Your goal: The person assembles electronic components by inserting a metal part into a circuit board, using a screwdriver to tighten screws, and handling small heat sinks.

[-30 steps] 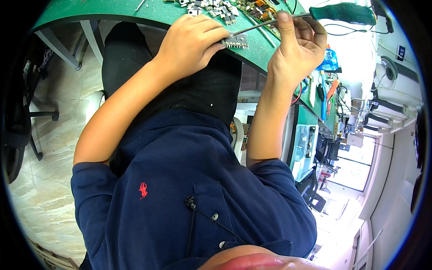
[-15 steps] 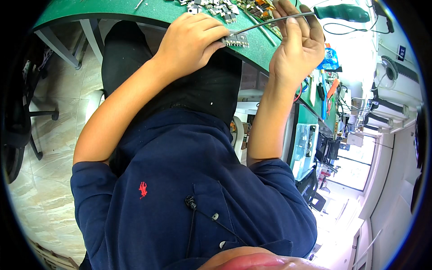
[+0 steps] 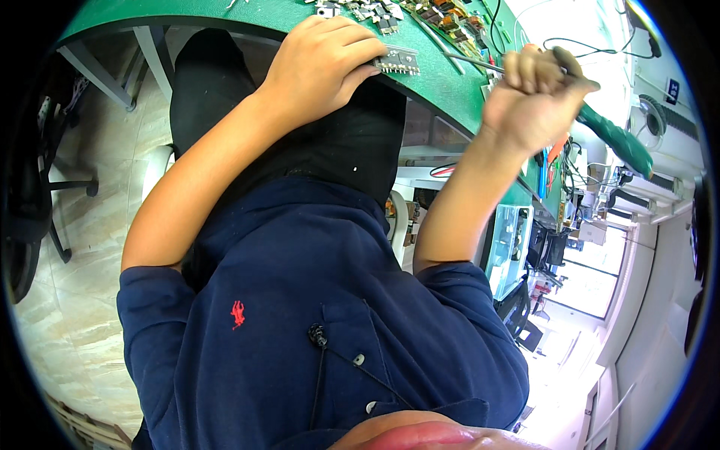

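At the front edge of the green work surface, my left hand (image 3: 322, 67) is closed on the end of a small metal heat sink (image 3: 399, 60). Black electronic components with short pins sit along the heat sink. My right hand (image 3: 536, 97) grips a screwdriver and is partly smeared by motion. The screwdriver's green handle (image 3: 619, 142) sticks out past the hand to the right. Its thin shaft (image 3: 474, 61) points left, with the tip above the surface and apart from the heat sink.
Loose transistors (image 3: 382, 15) lie in a pile beyond my left hand. Small circuit boards (image 3: 454, 26) are heaped right of them, beside a thin rod (image 3: 441, 46). A black cable (image 3: 592, 46) curls at the far right. A clear bin (image 3: 510, 236) stands lower right.
My right hand has moved right and downward and closed round the screwdriver, whose tip has left the heat sink. The handle now slants down to the right. My left hand has barely shifted.
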`<state>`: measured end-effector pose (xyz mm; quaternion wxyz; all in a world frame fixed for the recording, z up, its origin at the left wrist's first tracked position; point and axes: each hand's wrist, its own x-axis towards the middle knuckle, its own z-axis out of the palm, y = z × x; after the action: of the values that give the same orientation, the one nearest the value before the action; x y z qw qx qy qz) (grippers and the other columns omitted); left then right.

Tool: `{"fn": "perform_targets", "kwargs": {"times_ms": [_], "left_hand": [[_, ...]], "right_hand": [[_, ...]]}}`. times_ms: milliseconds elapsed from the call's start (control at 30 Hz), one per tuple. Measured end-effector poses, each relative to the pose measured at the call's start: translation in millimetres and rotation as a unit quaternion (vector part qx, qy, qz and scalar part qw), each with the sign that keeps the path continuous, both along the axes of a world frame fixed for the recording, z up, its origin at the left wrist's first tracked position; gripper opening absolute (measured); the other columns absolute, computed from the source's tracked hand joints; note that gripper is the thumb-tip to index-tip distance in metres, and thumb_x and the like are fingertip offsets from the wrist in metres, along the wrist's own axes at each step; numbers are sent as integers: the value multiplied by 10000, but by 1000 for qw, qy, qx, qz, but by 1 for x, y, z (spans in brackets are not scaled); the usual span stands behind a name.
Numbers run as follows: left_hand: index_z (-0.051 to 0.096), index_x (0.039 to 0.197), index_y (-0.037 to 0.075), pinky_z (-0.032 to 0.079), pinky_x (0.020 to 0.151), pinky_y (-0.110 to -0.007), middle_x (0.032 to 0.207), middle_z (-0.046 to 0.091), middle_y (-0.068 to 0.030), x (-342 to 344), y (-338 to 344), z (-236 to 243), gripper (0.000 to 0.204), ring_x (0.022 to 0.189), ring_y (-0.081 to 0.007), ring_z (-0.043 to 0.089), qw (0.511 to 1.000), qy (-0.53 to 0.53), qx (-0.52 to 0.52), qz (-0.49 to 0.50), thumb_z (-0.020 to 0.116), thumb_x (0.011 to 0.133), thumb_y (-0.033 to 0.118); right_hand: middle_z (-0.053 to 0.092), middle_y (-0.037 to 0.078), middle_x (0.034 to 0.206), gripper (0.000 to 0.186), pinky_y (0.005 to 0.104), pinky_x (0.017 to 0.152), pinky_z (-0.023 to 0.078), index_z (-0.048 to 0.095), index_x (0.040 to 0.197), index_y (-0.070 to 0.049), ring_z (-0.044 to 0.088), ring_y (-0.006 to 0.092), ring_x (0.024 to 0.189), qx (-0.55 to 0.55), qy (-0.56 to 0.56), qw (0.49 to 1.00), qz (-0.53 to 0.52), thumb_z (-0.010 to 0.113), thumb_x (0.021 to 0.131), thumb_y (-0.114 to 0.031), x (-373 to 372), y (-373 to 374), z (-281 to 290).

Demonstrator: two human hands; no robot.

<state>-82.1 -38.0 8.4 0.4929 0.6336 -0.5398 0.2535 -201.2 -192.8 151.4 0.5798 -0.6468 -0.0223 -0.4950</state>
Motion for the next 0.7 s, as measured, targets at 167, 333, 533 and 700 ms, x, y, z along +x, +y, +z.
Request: {"fn": "perform_targets", "kwargs": {"times_ms": [167, 333, 533, 700], "left_hand": [[719, 1051, 96, 506, 850, -384, 1056, 720, -58, 0, 1, -1, 264, 1018, -272, 671, 1000, 0, 7, 7, 790, 803, 152], [721, 1057, 92, 508, 851, -387, 1064, 721, -58, 1, 1, -5, 271, 1026, -270, 671, 1000, 3, 10, 7, 789, 800, 150], [720, 1062, 74, 508, 842, -393, 1077, 719, -61, 1, 2, -3, 294, 1034, -276, 670, 1000, 8, 12, 1, 792, 787, 150], [718, 1060, 68, 506, 841, -395, 1079, 718, -69, 1, 4, 1, 299, 1034, -285, 668, 1000, 7, 14, -3, 792, 782, 147]], "right_hand": [[300, -58, 609, 483, 278, 508, 184, 691, 1073, 58, 247, 72, 541, -155, 231, 959, -46, 523, 1090, -394, -9, -9, 21], [550, -51, 620, 229, 266, 525, 318, 792, 953, -19, 422, 41, 581, -262, 459, 843, -99, 784, 917, -246, -1, 2, -22], [636, 47, 631, 255, 284, 567, 439, 762, 923, 22, 532, 84, 580, -260, 470, 838, -95, 812, 860, -220, 7, 14, -46], [490, 52, 564, 336, 335, 514, 361, 588, 710, 40, 405, 114, 544, -278, 447, 846, -85, 796, 861, -176, 13, 9, -52]]}}
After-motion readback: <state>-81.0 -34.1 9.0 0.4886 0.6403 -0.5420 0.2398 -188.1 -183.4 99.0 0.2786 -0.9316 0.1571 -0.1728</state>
